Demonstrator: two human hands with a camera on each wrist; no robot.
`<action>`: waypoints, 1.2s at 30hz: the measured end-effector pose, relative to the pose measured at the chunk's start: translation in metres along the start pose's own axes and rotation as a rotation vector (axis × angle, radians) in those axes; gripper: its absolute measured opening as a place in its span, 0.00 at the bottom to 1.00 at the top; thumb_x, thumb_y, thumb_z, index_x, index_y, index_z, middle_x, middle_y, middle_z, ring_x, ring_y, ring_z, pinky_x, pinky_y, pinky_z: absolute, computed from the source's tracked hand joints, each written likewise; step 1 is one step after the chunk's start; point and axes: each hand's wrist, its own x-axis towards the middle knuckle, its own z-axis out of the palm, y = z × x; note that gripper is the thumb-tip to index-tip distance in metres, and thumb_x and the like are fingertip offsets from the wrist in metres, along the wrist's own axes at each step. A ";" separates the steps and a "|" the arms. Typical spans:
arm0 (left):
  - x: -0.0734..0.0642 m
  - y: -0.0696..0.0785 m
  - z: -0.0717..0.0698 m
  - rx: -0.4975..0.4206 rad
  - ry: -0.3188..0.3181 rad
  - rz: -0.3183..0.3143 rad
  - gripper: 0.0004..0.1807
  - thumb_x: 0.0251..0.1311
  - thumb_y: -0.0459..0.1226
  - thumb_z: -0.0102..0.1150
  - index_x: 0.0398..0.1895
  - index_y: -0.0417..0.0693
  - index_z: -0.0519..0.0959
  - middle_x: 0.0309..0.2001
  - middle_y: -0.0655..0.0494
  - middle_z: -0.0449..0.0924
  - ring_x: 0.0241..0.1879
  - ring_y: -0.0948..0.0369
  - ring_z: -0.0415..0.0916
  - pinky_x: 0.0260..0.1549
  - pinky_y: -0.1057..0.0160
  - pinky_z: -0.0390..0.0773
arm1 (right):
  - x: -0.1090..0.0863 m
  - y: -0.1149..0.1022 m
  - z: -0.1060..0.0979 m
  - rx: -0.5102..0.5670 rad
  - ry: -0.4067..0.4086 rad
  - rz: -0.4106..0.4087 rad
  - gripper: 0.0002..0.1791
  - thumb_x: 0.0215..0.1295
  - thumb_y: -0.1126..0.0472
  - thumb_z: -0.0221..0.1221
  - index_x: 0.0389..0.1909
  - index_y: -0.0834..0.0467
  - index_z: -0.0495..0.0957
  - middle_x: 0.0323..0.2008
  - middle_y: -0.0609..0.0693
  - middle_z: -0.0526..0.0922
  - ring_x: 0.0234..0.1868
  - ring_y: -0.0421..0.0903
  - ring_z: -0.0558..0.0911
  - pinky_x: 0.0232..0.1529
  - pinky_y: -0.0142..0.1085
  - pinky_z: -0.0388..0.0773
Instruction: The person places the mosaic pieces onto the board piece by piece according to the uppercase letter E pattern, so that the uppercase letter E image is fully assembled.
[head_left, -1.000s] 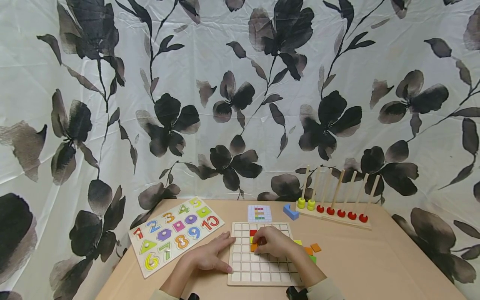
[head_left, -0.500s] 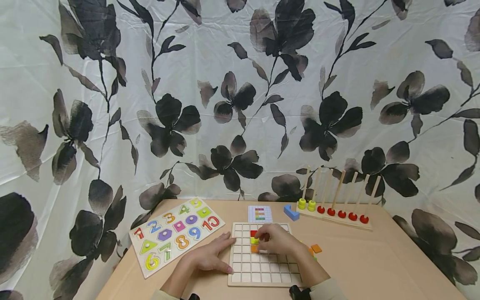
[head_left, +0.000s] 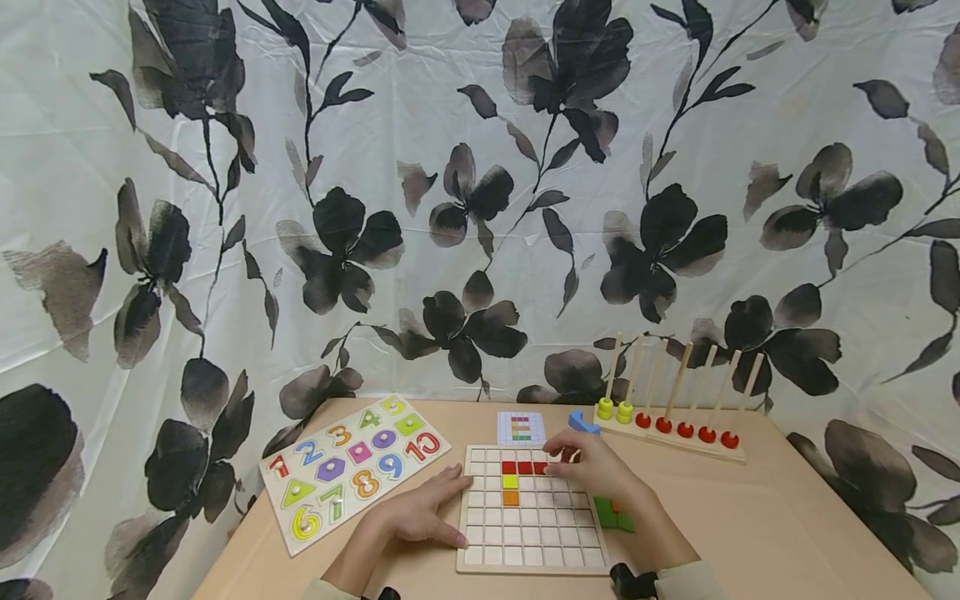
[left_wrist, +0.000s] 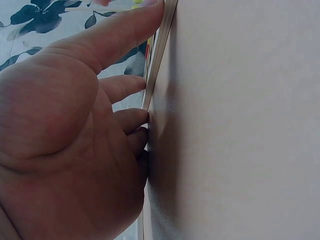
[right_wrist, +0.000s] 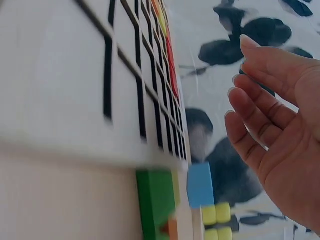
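Left hand: left hand (head_left: 412,510) lower middle of head view, thumb spread from fingers, tips touching left edge of board, nothing pinched.
Right hand: right hand (head_left: 588,468) over upper right corner of board, fingers loosely bent, nothing between them in right wrist view.
Board: wooden grid board (head_left: 530,533) flat on table (head_left: 720,525), lower centre of frame.
Red tiles: three red tiles (head_left: 524,468) side by side in second row from top, rightmost just beside right hand's thumb.
Yellow tile: yellow tile (head_left: 510,482) directly below leftmost red.
Orange tile: orange tile (head_left: 511,497) directly below yellow.
Loose tiles: green tiles (head_left: 606,513) off board's right edge, partly hidden by right forearm.
Card: pattern card (head_left: 532,439) just above board.
Blue block: blue block (head_left: 583,422) right of card.
Bead stand: wooden peg stand with yellow and red beads (head_left: 667,437), right of blue block.
Puzzle: number-and-shape puzzle board (head_left: 345,446), lower left of frame.
Backdrop: floral curtain (head_left: 405,92).
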 end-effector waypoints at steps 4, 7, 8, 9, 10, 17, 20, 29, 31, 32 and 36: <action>-0.001 0.001 0.000 0.002 0.000 -0.002 0.52 0.54 0.49 0.77 0.81 0.49 0.61 0.84 0.40 0.45 0.84 0.40 0.40 0.79 0.32 0.44 | -0.009 0.007 -0.015 -0.011 0.028 0.063 0.18 0.67 0.54 0.70 0.54 0.58 0.85 0.50 0.57 0.86 0.43 0.44 0.80 0.44 0.31 0.80; -0.001 0.001 0.000 0.005 -0.001 -0.009 0.52 0.54 0.49 0.77 0.81 0.49 0.61 0.84 0.40 0.45 0.84 0.40 0.40 0.79 0.32 0.44 | -0.016 0.010 -0.025 -0.025 0.033 0.095 0.18 0.67 0.54 0.70 0.54 0.57 0.85 0.50 0.57 0.86 0.43 0.45 0.80 0.44 0.32 0.80; -0.001 0.001 0.000 0.008 -0.001 -0.010 0.52 0.54 0.49 0.77 0.81 0.49 0.61 0.84 0.40 0.45 0.84 0.41 0.40 0.79 0.32 0.44 | -0.018 0.011 -0.028 -0.027 0.037 0.106 0.17 0.67 0.55 0.70 0.53 0.56 0.85 0.50 0.57 0.86 0.43 0.45 0.79 0.44 0.33 0.79; 0.000 0.001 0.000 0.012 -0.001 -0.010 0.52 0.54 0.49 0.77 0.81 0.49 0.61 0.84 0.40 0.45 0.84 0.40 0.40 0.79 0.32 0.45 | -0.019 0.012 -0.031 -0.025 0.040 0.113 0.16 0.67 0.56 0.69 0.53 0.56 0.85 0.49 0.57 0.86 0.43 0.46 0.79 0.44 0.33 0.79; 0.000 0.001 0.000 0.013 -0.002 -0.012 0.52 0.54 0.50 0.77 0.81 0.49 0.61 0.84 0.41 0.45 0.84 0.41 0.40 0.79 0.32 0.45 | -0.020 0.014 -0.034 -0.025 0.044 0.121 0.15 0.67 0.56 0.69 0.52 0.55 0.85 0.49 0.56 0.86 0.43 0.46 0.79 0.44 0.34 0.79; 0.000 0.000 0.000 0.016 -0.003 -0.007 0.53 0.54 0.50 0.77 0.81 0.49 0.61 0.85 0.40 0.45 0.84 0.40 0.40 0.78 0.32 0.44 | -0.025 0.023 -0.045 -0.001 0.041 0.134 0.17 0.67 0.59 0.69 0.53 0.61 0.84 0.46 0.54 0.85 0.42 0.47 0.79 0.43 0.35 0.79; 0.000 0.001 0.000 0.022 0.000 -0.005 0.53 0.54 0.50 0.77 0.81 0.49 0.61 0.84 0.40 0.45 0.84 0.40 0.40 0.79 0.32 0.45 | -0.026 0.027 -0.049 -0.022 0.025 0.137 0.16 0.67 0.59 0.69 0.53 0.61 0.85 0.46 0.54 0.85 0.42 0.47 0.79 0.43 0.34 0.79; 0.000 0.001 0.000 0.014 0.000 -0.016 0.53 0.54 0.50 0.77 0.81 0.49 0.61 0.84 0.40 0.45 0.84 0.41 0.40 0.79 0.33 0.45 | -0.035 0.036 -0.059 -0.005 -0.040 0.219 0.16 0.65 0.63 0.69 0.52 0.62 0.84 0.41 0.52 0.84 0.42 0.50 0.76 0.38 0.32 0.78; 0.000 0.001 0.000 0.013 -0.001 -0.015 0.53 0.54 0.50 0.77 0.81 0.49 0.61 0.84 0.40 0.45 0.84 0.40 0.40 0.79 0.33 0.45 | -0.037 0.038 -0.060 0.009 -0.060 0.240 0.15 0.65 0.63 0.70 0.52 0.61 0.85 0.41 0.52 0.84 0.42 0.50 0.76 0.38 0.32 0.78; -0.001 0.001 0.000 0.013 -0.001 -0.012 0.53 0.54 0.50 0.77 0.81 0.48 0.61 0.84 0.40 0.45 0.84 0.40 0.40 0.79 0.32 0.45 | -0.038 0.039 -0.061 0.014 -0.072 0.247 0.15 0.64 0.63 0.70 0.51 0.61 0.85 0.40 0.53 0.84 0.41 0.50 0.76 0.37 0.32 0.78; -0.001 0.001 0.000 0.013 0.002 -0.006 0.53 0.54 0.50 0.77 0.81 0.48 0.61 0.84 0.39 0.45 0.84 0.39 0.40 0.78 0.32 0.45 | -0.042 0.043 -0.064 0.023 -0.123 0.245 0.14 0.63 0.63 0.71 0.49 0.61 0.86 0.38 0.52 0.84 0.39 0.49 0.76 0.36 0.31 0.78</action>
